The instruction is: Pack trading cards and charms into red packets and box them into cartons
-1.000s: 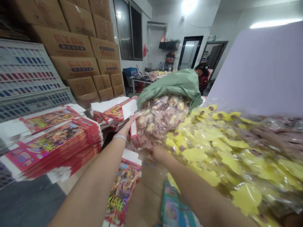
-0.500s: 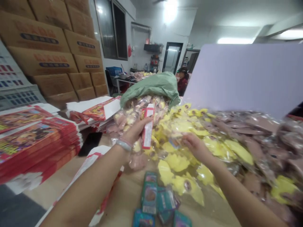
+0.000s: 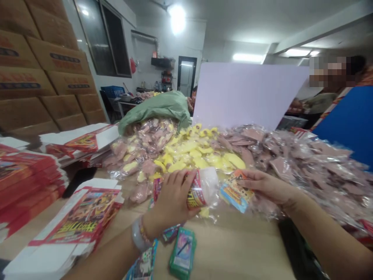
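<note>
My left hand is wrapped round a small red printed box, whose white flap end points right, toward my other hand. Clear plastic shows at that end, but I cannot tell what it belongs to. Between the fingertips of my right hand is an orange-and-blue printed packet, just right of the box and apart from it. Below the hands, a stack of green-edged cards lies on the table. Behind them is a pile of yellow pieces in clear bags.
Flattened printed boxes lie at left, beside a dark phone and red stacks. A green sack spills bagged pieces. Pinkish bagged pieces heap at right before a pale board. A person stands at far right.
The view has swung right. My left hand has turned the box from upright to lying sideways. My right hand has come away from the yellow pile and holds the orange-and-blue packet beside the box.
</note>
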Motion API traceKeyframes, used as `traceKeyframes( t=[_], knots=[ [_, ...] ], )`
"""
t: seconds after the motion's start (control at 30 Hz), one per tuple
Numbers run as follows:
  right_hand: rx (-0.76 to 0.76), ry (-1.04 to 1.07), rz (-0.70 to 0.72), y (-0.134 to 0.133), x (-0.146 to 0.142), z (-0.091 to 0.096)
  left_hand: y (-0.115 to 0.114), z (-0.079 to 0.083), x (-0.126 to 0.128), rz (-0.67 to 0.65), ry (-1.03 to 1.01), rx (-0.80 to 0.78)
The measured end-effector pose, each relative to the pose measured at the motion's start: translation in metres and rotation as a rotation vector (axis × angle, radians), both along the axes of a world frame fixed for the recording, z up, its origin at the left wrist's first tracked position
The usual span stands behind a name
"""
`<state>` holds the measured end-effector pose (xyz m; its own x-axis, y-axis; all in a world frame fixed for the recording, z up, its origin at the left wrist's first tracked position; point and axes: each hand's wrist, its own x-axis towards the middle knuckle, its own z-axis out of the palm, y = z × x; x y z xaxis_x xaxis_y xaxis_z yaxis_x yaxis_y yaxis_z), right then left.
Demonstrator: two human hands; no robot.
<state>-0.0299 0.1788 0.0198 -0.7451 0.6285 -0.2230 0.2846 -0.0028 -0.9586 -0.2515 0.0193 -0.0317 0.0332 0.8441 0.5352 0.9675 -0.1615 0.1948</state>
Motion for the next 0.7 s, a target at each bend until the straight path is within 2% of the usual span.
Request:
traceKeyframes(
  t=[0.13,0.23,0.27,0.3,0.4,0.47,0.5,0.53,0.6,0.63,0.67,0.7],
  knots=[
    [0.294,-0.105,-0.058,-0.024,0.02,0.006,0.0,-0.003,0.048,-0.072,0.014,-0.058],
    [0.619,-0.101,-0.234,-0.057,0.028,-0.001,0.005,-0.012,0.087,-0.042,-0.051,-0.029],
    [0.654,-0.082,-0.278,-0.068,0.032,-0.005,0.006,-0.016,0.1,-0.024,-0.083,-0.014],
    [0.614,-0.062,-0.298,-0.079,0.037,-0.01,0.007,-0.021,0.111,-0.009,-0.116,-0.002],
    [0.348,0.007,-0.349,-0.109,0.054,-0.02,-0.002,-0.033,0.14,0.03,-0.235,0.013],
    [0.361,-0.01,-0.327,-0.126,0.062,-0.022,-0.016,-0.035,0.154,0.028,-0.346,-0.008],
    [0.388,-0.027,-0.25,-0.133,0.064,-0.021,-0.024,-0.033,0.157,-0.001,-0.417,-0.048],
    [0.385,-0.042,-0.137,-0.138,0.066,-0.019,-0.032,-0.03,0.158,-0.063,-0.501,-0.12],
    [0.262,-0.079,0.124,-0.144,0.07,-0.016,-0.049,-0.023,0.153,-0.273,-0.747,-0.332],
    [0.223,-0.095,0.185,-0.145,0.072,-0.016,-0.057,-0.02,0.149,-0.397,-0.896,-0.441],
    [0.242,-0.104,0.168,-0.147,0.075,-0.017,-0.064,-0.018,0.145,-0.514,-1.045,-0.516],
    [0.325,-0.104,0.055,-0.149,0.077,-0.02,-0.071,-0.019,0.141,-0.602,-1.19,-0.54]
  ],
)
